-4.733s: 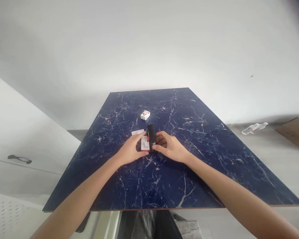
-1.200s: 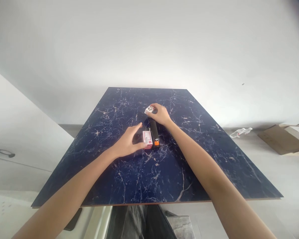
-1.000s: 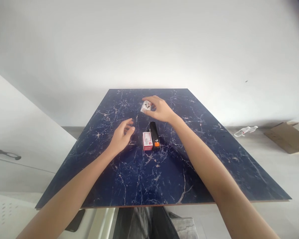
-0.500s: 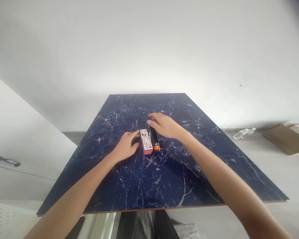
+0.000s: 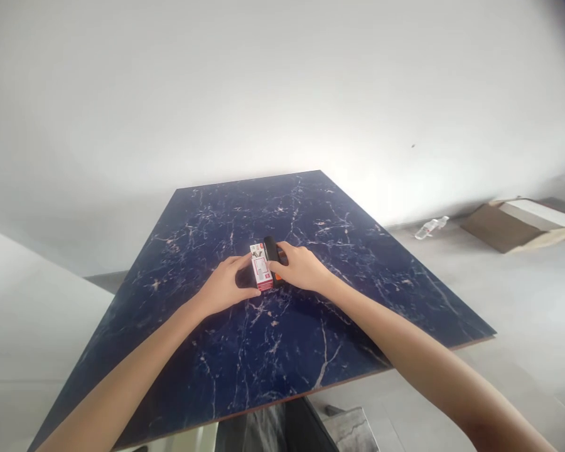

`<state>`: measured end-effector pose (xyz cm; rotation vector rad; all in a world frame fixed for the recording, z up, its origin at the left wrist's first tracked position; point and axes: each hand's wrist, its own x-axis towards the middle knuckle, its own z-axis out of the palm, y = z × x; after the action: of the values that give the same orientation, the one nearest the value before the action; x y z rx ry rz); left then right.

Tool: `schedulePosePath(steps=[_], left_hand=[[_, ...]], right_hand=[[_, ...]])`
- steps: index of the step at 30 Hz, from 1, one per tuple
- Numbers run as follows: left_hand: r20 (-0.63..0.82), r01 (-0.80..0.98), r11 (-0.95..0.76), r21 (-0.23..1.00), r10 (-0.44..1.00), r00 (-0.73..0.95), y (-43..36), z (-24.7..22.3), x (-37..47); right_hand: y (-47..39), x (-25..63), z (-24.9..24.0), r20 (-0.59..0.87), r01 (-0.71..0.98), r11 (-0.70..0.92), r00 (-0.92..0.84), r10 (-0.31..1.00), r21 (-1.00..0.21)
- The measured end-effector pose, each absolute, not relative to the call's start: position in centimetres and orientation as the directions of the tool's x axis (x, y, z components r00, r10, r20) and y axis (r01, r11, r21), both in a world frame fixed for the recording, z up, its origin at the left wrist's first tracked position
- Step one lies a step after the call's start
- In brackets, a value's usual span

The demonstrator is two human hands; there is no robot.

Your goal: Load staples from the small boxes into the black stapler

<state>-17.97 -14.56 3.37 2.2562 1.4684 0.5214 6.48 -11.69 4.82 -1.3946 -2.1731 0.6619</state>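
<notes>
A small red-and-white box (image 5: 262,270) lies on the dark blue marbled table (image 5: 207,351). Right beside it is a long black object with an orange patch (image 5: 270,249), which looks like a stapler. My left hand (image 5: 223,284) is at the box's left side, its thumb by the near end and its fingers by the upper left edge, closed around it. From the right my right hand (image 5: 300,267) grips the black stapler, thumb across its top. The fingers of that hand hide much of the stapler and part of its orange patch.
A pale wall (image 5: 282,94) rises behind the table. On the floor to the right lie a clear plastic bottle (image 5: 430,228) and an open cardboard box (image 5: 494,226). Something grey and flat (image 5: 351,430) shows below the table's front edge.
My right hand has come down from above the stapler's far end and closed on it. My left hand has moved its thumb to the box's near end. The view has turned and tilted.
</notes>
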Motion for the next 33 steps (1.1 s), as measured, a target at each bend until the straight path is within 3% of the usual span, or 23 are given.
schedulePosePath(steps=[5,11,15,18,23,28,30,33], left_hand=[[0.141,0.7,-0.493,0.517,0.855,0.498,-8.8,3.2,-9.6],[0.236,0.654,-0.559,0.509,0.822,0.519,-1.4,2.2,4.0],[0.225,0.69,-0.567,0.451,0.82,0.527,1.1,1.3,9.5],[0.215,0.684,-0.567,0.459,0.818,0.534,1.8,0.8,10.9],[0.28,0.684,-0.582,0.44,0.813,0.512,0.8,0.4,9.4],[0.482,0.633,-0.713,0.302,0.687,0.544,-3.1,0.8,3.0],[0.553,0.616,-0.746,0.254,0.634,0.54,-5.3,1.1,-0.6],[0.6,0.612,-0.759,0.223,0.602,0.527,-8.5,1.6,-6.1]], right_hand=[[-8.3,14.1,4.4,0.135,0.793,0.247,-0.207,0.969,-0.557],[-3.6,24.7,2.4,0.162,0.807,0.041,0.068,0.984,-0.589],[-2.2,27.3,1.2,0.184,0.801,-0.146,0.303,0.935,-0.58],[-2.0,27.6,0.9,0.195,0.779,-0.189,0.369,0.909,-0.597],[-2.3,27.9,0.7,0.35,0.736,-0.075,0.406,0.845,-0.673],[-3.9,26.9,0.8,0.635,0.743,0.074,0.511,0.579,-0.665],[-4.8,24.9,1.0,0.721,0.777,0.198,0.412,0.556,-0.597],[-5.7,20.5,1.2,0.793,0.754,0.498,0.048,0.608,-0.428]])
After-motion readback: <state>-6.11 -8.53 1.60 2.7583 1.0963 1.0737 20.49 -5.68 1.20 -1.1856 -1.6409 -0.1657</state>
